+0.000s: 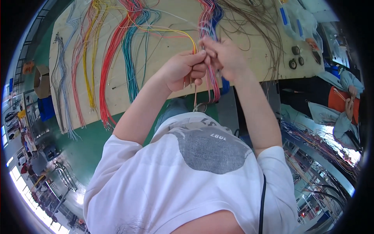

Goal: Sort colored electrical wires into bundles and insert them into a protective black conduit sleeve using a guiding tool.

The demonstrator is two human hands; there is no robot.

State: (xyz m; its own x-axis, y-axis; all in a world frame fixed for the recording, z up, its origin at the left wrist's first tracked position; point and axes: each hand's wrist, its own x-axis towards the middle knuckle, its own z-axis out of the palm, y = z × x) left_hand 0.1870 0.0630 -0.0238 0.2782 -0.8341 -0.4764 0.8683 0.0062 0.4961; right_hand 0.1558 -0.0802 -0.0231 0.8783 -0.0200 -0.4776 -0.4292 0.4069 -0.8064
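Both my hands meet over the near edge of the wooden table (163,74). My left hand (186,70) is closed round a few thin wires, among them a yellow wire (181,32) that runs in from the upper left. Close beside it, my right hand (226,58) has its fingers bent together, somewhat blurred; what they pinch is hidden. Beneath and behind the right hand hangs a bundle of pink wires (206,19) with a blue bundle (217,15) alongside. Left of my hands lie a teal bundle (128,58), a red bundle (111,66) and a yellow bundle (86,70).
Grey wires (60,78) lie at the table's left end, brown wires (269,31) at its right. Several rolls of black tape (293,63) sit near the right edge, below a clear plastic bag (300,23). Another person (343,101) is at the right, beside more wires.
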